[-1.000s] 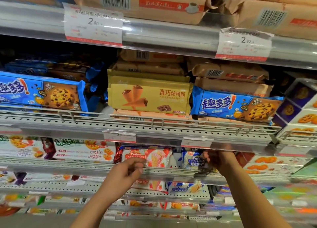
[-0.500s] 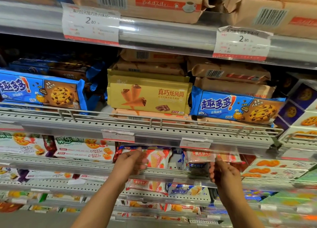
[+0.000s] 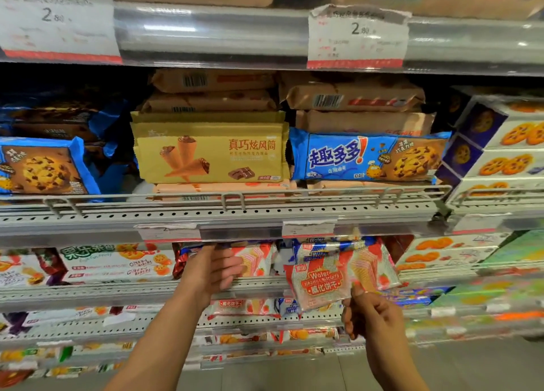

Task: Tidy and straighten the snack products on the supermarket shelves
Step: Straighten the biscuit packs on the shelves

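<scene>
My right hand (image 3: 369, 312) pinches the lower edge of a red strawberry wafer pack (image 3: 329, 281) and holds it tilted in front of the second shelf down. Behind it sits a blue wafer pack (image 3: 326, 248). My left hand (image 3: 213, 273) reaches into the same shelf with its fingers lying against another strawberry wafer pack (image 3: 254, 258), partly hiding it. One shelf up, a yellow cone-biscuit pack (image 3: 210, 152) and a blue chocolate-chip cookie pack (image 3: 368, 156) lie on stacks of tan packs.
A grey perforated shelf rail (image 3: 265, 212) with a wire guard runs just above my hands. Price tags (image 3: 357, 36) hang from the top rail. Orange-biscuit boxes (image 3: 500, 158) stand at the right, fruit-biscuit boxes (image 3: 117, 262) at the left. More shelves of packs lie below.
My right hand has pulled the strawberry wafer pack out from the shelf and down toward me. My left hand has pushed farther into the shelf. The view has moved closer.
</scene>
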{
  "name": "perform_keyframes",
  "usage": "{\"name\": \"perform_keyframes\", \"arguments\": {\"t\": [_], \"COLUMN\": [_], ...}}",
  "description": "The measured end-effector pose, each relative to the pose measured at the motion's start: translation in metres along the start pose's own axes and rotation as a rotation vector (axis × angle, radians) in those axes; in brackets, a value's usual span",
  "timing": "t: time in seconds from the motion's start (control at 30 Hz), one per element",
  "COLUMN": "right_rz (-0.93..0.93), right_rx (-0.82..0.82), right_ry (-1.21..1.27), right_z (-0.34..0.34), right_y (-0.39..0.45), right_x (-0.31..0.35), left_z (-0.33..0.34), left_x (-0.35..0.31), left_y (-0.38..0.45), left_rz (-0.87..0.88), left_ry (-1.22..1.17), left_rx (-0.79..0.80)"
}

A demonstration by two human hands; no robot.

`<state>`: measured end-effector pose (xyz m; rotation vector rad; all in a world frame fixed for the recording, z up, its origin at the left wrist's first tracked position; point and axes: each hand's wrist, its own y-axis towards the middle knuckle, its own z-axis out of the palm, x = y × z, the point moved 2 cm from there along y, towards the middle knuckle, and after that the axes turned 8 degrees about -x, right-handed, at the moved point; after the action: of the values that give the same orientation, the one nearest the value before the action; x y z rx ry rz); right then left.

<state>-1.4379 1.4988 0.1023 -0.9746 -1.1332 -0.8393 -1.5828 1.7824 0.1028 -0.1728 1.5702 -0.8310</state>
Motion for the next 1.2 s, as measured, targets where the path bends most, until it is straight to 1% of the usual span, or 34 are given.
{"name": "perform_keyframes", "arguments": {"t": [0.2,0.33,0.4,0.57,0.67,0.83,0.93,1.0,1.1,1.2], "right_rz": [0.0,0.03,0.043,0.048,0.026,0.03,0.091,0.105,0.121,0.193], "right_rx": [-0.017,-0.03,-0.037,-0.009,0.04,0.128,0.121,0.104,0.12,0.093], "right_ry": [-0.009,-0.005,-0.008,-0.035,-0.047,-0.052,-0.024,-0.015,0.008,0.001], "right_z": [-0.003,-0.002,0.001,0.019,0.041,0.089,0.12,0.141,0.171,0.202], "right_y": [-0.003,-0.003,-0.003,-0.002,-0.002,0.001,0.007,0.011,0.016,0.024], "right_x": [-0.004,-0.009,-0.01,-0.007,-0.006,-0.002,-0.002,-0.004,-0.008,-0.015], "left_z": [-0.001,-0.01,-0.018,-0.045,-0.067,-0.106,-0.126,-0.138,-0.154,-0.169], "left_x": [0.003,0.012,0.017,0.033,0.046,0.065,0.072,0.075,0.077,0.078], "left_y": [-0.002,-0.016,-0.025,-0.057,-0.064,-0.064,-0.066,-0.071,-0.079,-0.086], "left_rz": [0.064,0.157,0.157,0.168,0.176,0.126,0.126,0.138,0.146,0.151], "left_ry": [-0.051,-0.168,-0.237,-0.225,-0.237,-0.282,-0.327,-0.341,-0.377,-0.402], "left_rx": [0.002,-0.011,-0.025,-0.053,-0.096,-0.2,-0.238,-0.257,-0.278,-0.298]}}
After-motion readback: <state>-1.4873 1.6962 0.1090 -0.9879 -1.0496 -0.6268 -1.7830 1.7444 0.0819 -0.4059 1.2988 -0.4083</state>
